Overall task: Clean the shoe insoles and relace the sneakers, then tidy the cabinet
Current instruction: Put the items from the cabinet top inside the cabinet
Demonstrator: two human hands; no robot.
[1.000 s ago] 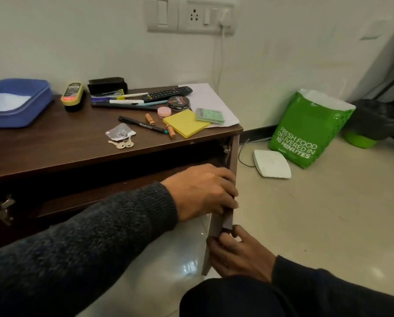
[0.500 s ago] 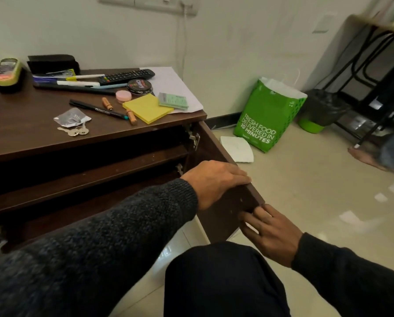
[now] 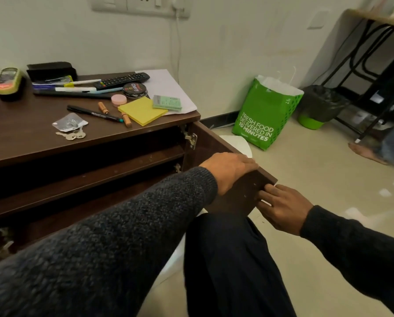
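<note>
The brown cabinet [image 3: 26, 143] stands with its right door [image 3: 208, 139] swung wide open toward me. My left hand [image 3: 230, 168] lies over the door's top edge, fingers curled down its far side. My right hand [image 3: 283, 207] holds the door's free edge just below the corner, fingertips on the inner face, thumb hidden. A dark inner shelf [image 3: 88, 172] shows inside; I see no shoes or insoles on it. Shoe polish tin [image 3: 135, 89] and a shoe-shine sponge [image 3: 7, 81] sit on the cabinet top.
The cabinet top carries a remote [image 3: 121, 80], pens, yellow sticky notes [image 3: 142, 110] and keys [image 3: 71, 135]. A green bag [image 3: 264, 115], a lined bin [image 3: 317, 106] and a white flat object [image 3: 239, 143] are on the floor. Another person's foot [image 3: 366, 153] is at the right. My knee [image 3: 225, 248] is below the door.
The door has swung from almost shut to wide open. My left hand stayed on its top edge; my right hand moved from the lower edge up near the corner.
</note>
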